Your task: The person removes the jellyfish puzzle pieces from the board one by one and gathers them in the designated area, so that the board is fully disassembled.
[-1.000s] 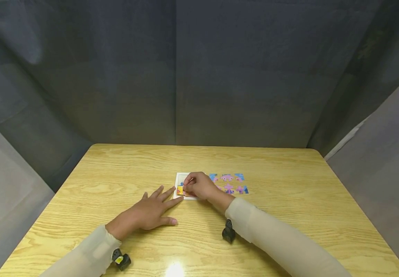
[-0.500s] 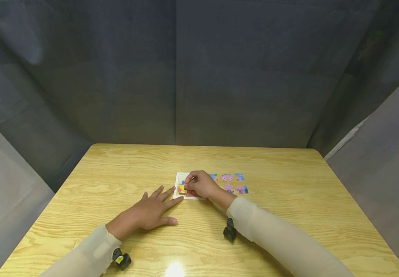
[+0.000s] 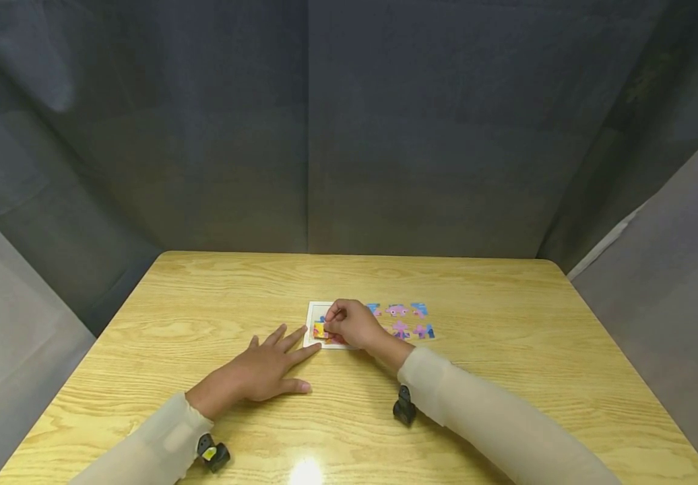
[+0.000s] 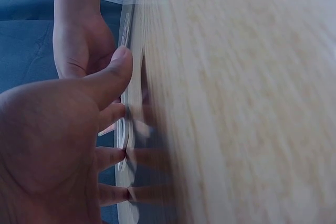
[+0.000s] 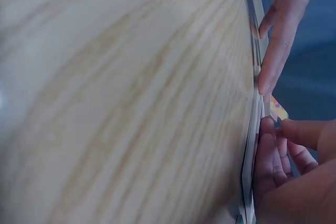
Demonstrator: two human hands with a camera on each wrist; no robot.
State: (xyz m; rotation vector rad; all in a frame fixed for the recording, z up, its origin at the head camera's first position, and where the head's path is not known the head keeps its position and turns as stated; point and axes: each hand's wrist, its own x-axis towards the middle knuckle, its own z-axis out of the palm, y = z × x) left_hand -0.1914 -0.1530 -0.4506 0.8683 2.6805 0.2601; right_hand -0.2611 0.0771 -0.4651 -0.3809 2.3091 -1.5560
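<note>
A yellow puzzle piece (image 3: 319, 331) is pinched between the thumb and fingers of my right hand (image 3: 355, 325). In the right wrist view the puzzle piece (image 5: 278, 109) tilts up at the fingertips. Below it lies a white-rimmed puzzle tray (image 3: 309, 315), with other coloured pieces along its near side, partly hidden by the right hand. My left hand (image 3: 264, 369) lies with spread fingers on the table, its fingertips touching the tray's left edge. The left wrist view shows that left hand (image 4: 52, 140) close up, holding nothing.
Several loose pink and blue puzzle pieces (image 3: 396, 310) lie in two rows right of the tray; the right hand hides some. The wooden table (image 3: 234, 283) ends at dark curtains (image 3: 385, 168) behind and grey panels at the sides.
My right hand has shifted slightly to the right with the yellow puzzle piece, whose left edge has moved away from the tray's left rim. The left hand has stayed still.
</note>
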